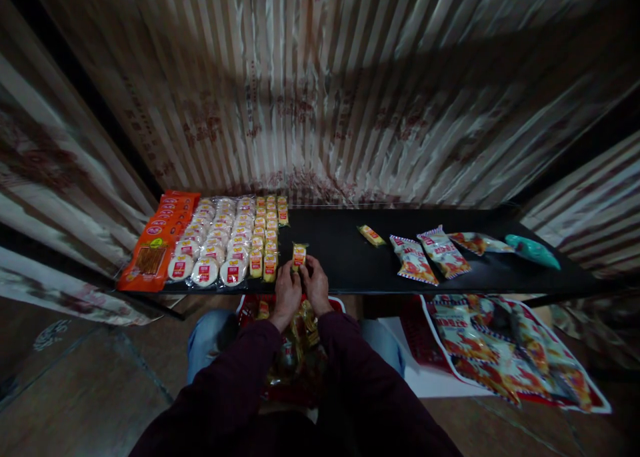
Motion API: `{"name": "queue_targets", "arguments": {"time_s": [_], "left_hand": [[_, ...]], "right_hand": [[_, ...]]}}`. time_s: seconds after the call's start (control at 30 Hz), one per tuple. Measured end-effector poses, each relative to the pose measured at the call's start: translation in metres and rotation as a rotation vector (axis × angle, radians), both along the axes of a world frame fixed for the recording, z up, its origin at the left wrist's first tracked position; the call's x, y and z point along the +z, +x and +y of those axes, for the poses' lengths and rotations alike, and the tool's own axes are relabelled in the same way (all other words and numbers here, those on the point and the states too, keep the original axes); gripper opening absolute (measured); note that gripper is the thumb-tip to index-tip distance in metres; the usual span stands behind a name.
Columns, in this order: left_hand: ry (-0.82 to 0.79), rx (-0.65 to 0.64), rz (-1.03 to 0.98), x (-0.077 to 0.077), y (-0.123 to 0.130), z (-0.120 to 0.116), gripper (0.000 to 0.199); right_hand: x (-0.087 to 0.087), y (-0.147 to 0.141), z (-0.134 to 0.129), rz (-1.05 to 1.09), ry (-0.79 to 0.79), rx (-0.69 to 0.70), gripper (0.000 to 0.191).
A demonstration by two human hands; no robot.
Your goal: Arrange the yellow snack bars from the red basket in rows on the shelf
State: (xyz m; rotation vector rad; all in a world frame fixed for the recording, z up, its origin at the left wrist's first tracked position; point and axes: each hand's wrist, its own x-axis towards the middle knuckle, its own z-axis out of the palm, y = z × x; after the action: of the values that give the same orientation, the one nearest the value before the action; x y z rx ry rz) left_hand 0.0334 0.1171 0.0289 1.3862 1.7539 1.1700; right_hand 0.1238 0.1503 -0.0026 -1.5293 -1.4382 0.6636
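Near the front edge of the black shelf (340, 257), my left hand (289, 290) and my right hand (316, 287) close together around a small yellow packet (299, 257) with a red label. The packet stands out beyond the fingertips of both hands. Just to the left are rows of similar yellow packets (270, 244), then columns of round white wrapped cakes (233, 271) with red labels. A large orange bag (153, 244) lies at the left end. One loose yellow packet (371, 236) rests farther right.
White-and-red snack bags (413, 260) and a teal packet (533, 251) lie on the right of the shelf. Below are a red basket of yellow packets (341, 304) between the knees and another basket (597, 404) full of snack bags. Striped cloth (310, 97) hangs behind.
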Motion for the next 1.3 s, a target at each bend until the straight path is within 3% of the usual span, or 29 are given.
{"name": "queue_targets", "arguments": {"time_s": [0.4, 0.77, 0.97, 1.3], "left_hand": [[-0.031, 0.032, -0.056, -0.014, 0.012, 0.042, 0.044], [-0.025, 0.029, -0.016, -0.01, 0.012, 0.078, 0.045], [-0.024, 0.062, -0.052, -0.009, 0.012, 0.096, 0.044], [-0.048, 0.085, -0.046, -0.009, 0.012, 0.119, 0.047]], "right_hand": [[-0.005, -0.005, 0.054, 0.025, -0.006, 0.012, 0.033], [-0.002, -0.015, 0.095, 0.063, -0.059, 0.044, 0.035], [-0.005, -0.017, 0.114, 0.057, 0.015, 0.13, 0.034], [-0.016, -0.027, 0.141, 0.032, 0.034, 0.147, 0.042]]}}
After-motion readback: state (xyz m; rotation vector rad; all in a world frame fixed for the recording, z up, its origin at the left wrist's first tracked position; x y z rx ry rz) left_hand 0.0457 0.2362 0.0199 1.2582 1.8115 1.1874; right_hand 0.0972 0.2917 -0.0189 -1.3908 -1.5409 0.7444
